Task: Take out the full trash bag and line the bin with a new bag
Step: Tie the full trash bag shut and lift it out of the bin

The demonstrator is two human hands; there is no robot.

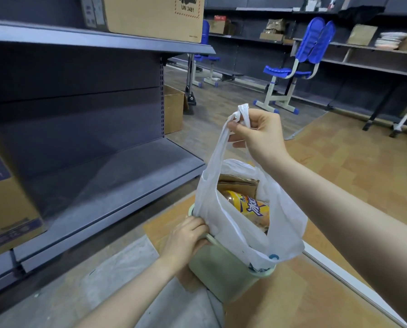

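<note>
Now I hold the handles of the white trash bag (242,216) pinched in my right hand (259,133), raised above the pale green bin (219,273), while my left hand (186,237) is closed on the bin's rim. The bag is still partly inside the bin. I think the lift should go straight up and slowly, with the left hand pressing the bin down, because the film is thin, crinkled and soft. Inside I see a yellow bottle (247,204) and a piece of brown cardboard (238,183), whose stiff corners could tear it.
</note>
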